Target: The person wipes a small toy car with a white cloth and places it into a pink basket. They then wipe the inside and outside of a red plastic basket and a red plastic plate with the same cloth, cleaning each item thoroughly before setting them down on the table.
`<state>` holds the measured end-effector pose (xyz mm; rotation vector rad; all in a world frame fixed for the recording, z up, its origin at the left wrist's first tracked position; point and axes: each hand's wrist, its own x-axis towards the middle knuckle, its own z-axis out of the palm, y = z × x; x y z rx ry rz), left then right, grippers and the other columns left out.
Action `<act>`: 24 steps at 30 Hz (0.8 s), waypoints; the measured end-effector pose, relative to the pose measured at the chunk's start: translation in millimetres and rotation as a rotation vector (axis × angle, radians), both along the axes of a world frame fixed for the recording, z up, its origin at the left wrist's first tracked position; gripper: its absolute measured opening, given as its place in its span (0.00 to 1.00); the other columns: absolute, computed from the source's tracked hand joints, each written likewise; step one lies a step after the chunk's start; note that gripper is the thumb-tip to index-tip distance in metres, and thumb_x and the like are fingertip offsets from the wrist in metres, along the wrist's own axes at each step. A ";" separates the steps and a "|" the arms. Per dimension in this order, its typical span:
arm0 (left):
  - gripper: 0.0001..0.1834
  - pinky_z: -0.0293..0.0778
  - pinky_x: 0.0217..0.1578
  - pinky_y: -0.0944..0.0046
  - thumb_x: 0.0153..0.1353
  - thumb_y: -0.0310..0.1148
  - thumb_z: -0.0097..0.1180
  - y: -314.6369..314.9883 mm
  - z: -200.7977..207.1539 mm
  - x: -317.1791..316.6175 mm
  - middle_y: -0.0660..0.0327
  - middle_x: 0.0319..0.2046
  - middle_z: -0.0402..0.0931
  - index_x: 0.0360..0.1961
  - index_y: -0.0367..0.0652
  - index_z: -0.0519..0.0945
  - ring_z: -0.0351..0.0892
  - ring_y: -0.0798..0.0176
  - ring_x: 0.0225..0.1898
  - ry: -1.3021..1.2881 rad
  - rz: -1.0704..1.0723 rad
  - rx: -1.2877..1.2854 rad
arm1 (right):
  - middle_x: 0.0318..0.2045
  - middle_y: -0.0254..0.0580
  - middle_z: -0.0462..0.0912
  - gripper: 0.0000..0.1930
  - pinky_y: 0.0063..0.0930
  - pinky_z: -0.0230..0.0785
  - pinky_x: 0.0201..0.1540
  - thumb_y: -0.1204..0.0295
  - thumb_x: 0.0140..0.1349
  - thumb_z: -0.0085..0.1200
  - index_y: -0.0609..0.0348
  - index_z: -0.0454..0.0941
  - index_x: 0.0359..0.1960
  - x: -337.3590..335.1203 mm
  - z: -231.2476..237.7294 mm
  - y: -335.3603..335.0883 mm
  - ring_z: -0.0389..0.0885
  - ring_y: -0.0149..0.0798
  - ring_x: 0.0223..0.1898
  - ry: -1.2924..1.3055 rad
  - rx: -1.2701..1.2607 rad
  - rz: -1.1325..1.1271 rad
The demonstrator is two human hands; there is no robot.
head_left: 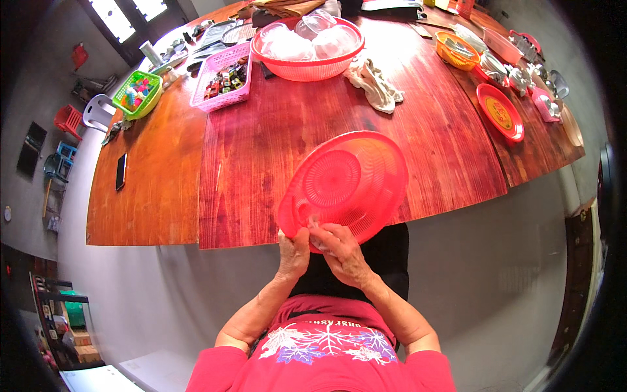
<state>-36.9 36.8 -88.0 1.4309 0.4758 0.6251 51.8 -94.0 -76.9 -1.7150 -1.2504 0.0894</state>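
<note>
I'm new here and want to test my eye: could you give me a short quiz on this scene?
1. True or false: with the left hand and right hand at its near edge, the red colander is tilted.
2. Which stands between the green basket and the red bowl?
A) the cloth
B) the pink basket
C) the orange basket
3. Fill in: a flat black ____ lies on the left part of the table.

Key: 1. True. 2. B. 3. Phone.
</note>
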 end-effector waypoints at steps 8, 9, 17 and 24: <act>0.19 0.71 0.47 0.63 0.58 0.25 0.49 21.0 27.5 10.8 0.62 0.45 0.76 0.51 0.33 0.73 0.73 0.68 0.45 0.086 0.071 -0.161 | 0.41 0.45 0.73 0.24 0.41 0.61 0.39 0.66 0.47 0.57 0.57 0.74 0.49 47.0 27.6 -28.5 0.70 0.44 0.41 -0.516 -0.340 -0.113; 0.19 0.71 0.47 0.64 0.57 0.24 0.48 24.7 23.8 14.3 0.62 0.45 0.76 0.51 0.33 0.73 0.73 0.69 0.45 0.087 0.070 -0.241 | 0.44 0.47 0.71 0.29 0.43 0.60 0.44 0.64 0.44 0.62 0.53 0.73 0.52 39.1 29.9 -26.4 0.69 0.47 0.45 -0.466 -0.333 -0.056; 0.24 0.72 0.49 0.62 0.56 0.22 0.53 29.8 55.6 20.8 0.58 0.43 0.76 0.56 0.38 0.68 0.77 0.63 0.43 -0.029 -0.039 -0.443 | 0.46 0.52 0.76 0.15 0.36 0.68 0.38 0.71 0.46 0.56 0.57 0.79 0.38 15.8 9.3 7.9 0.74 0.45 0.38 -0.584 -0.095 -0.175; 0.17 0.71 0.46 0.62 0.58 0.35 0.52 5.0 -4.0 3.0 0.59 0.38 0.75 0.47 0.39 0.72 0.76 0.64 0.41 -0.149 0.067 -0.601 | 0.45 0.54 0.74 0.19 0.43 0.68 0.47 0.75 0.51 0.56 0.62 0.75 0.47 -9.1 37.1 26.6 0.72 0.53 0.46 -0.046 0.055 0.073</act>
